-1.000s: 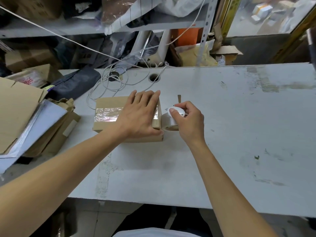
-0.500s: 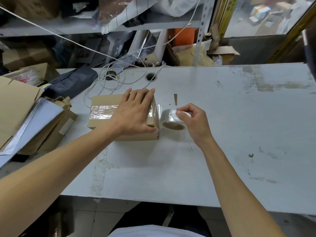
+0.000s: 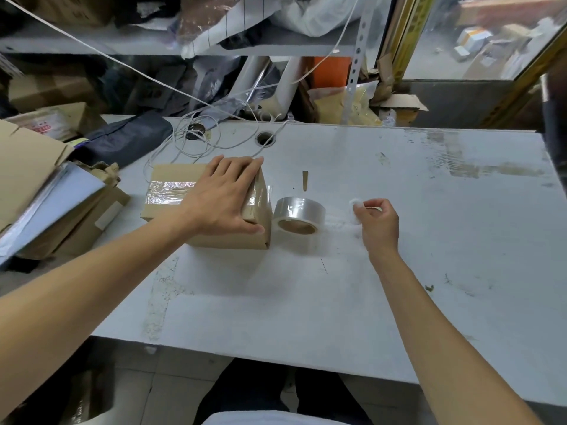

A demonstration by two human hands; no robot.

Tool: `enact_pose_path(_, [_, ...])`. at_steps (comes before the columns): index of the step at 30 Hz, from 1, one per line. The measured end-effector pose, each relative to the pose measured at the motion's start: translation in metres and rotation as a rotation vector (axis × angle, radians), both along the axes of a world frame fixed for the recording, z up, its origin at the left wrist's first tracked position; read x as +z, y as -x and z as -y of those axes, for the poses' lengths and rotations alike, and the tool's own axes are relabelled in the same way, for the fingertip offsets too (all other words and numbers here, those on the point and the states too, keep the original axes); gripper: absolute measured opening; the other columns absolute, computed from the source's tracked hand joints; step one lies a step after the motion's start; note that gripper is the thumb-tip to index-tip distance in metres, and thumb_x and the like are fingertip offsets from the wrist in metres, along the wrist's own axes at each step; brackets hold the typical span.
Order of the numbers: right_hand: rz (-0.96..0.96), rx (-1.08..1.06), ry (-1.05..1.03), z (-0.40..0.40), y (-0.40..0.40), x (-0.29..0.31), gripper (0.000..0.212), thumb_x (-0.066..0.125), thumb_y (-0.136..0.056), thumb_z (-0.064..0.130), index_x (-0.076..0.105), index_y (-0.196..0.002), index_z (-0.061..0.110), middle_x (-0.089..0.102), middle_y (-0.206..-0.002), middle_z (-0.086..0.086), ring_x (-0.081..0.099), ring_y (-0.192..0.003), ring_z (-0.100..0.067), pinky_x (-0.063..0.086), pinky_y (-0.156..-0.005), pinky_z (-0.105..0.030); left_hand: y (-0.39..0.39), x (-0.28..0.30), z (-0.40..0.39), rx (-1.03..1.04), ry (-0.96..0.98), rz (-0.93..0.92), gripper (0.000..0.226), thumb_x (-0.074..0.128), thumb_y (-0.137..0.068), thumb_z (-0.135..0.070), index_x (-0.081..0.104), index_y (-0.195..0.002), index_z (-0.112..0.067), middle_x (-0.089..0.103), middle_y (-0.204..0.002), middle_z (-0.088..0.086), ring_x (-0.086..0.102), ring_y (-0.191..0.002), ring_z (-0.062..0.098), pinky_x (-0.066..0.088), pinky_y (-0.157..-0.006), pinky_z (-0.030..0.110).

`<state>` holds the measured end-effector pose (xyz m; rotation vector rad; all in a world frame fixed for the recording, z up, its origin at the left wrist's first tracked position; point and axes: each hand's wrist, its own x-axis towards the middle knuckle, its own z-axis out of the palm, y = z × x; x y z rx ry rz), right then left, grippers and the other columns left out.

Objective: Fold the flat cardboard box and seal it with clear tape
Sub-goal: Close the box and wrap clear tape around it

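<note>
A folded cardboard box [image 3: 169, 178] with a strip of clear tape along its top stands on the white table [image 3: 306, 302]. My left hand [image 3: 224, 197] lies flat on the box's right half, fingers straight, thumb down its front side. A roll of clear tape [image 3: 299, 211] lies on the table just right of the box, and a loose end of tape sticks up at the box's right edge. Further right, my right hand [image 3: 380, 228] hovers over the table and pinches a small white object [image 3: 357, 207] in its fingertips.
A stack of flat cardboard and plastic sheets [image 3: 46, 191] overhangs the table's left end. White cables [image 3: 196, 142] coil behind the box near a round cable hole [image 3: 265, 138]. A small brown sliver [image 3: 304, 180] lies behind the roll. Cluttered shelves stand at the back.
My right hand has moved right, away from the tape roll, still pinching the small white object. The roll now lies free beside the box. My left hand stays on the box.
</note>
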<state>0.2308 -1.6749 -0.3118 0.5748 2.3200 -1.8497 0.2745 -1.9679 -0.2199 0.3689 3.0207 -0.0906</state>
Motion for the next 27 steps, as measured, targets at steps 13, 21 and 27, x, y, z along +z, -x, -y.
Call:
enact_pose_path(13, [-0.041, 0.936, -0.363, 0.04, 0.02, 0.027, 0.053, 0.073, -0.085, 0.041, 0.056, -0.131, 0.023, 0.052, -0.138, 0.002, 0.043, -0.134, -0.019, 0.04, -0.101, -0.031, -0.002, -0.002, 0.0, 0.011, 0.019, -0.015, 0.129, 0.049, -0.058, -0.087, 0.015, -0.157, -0.013, 0.038, -0.149, 0.009, 0.035, -0.138, 0.03, 0.011, -0.122, 0.047])
enact_pose_path(21, [-0.201, 0.667, -0.506, 0.027, 0.045, 0.014, 0.038, 0.083, -0.076, 0.026, 0.064, -0.107, 0.018, 0.062, -0.105, -0.003, 0.058, -0.093, -0.02, 0.046, -0.076, -0.029, 0.0, -0.002, -0.004, 0.043, 0.016, -0.012, 0.13, 0.048, -0.057, -0.088, 0.013, -0.157, -0.013, 0.036, -0.15, 0.008, 0.033, -0.138, 0.029, 0.011, -0.122, 0.045])
enact_pose_path(27, [-0.333, 0.56, -0.758, 0.014, 0.067, -0.012, 0.027, 0.075, -0.082, 0.014, 0.07, -0.108, 0.011, 0.067, -0.109, -0.012, 0.057, -0.107, -0.029, 0.046, -0.083, -0.033, 0.001, -0.003, -0.014, 0.06, 0.026, -0.028, 0.13, 0.044, -0.059, -0.088, 0.01, -0.158, -0.011, 0.034, -0.151, 0.008, 0.031, -0.14, 0.029, 0.013, -0.121, 0.044])
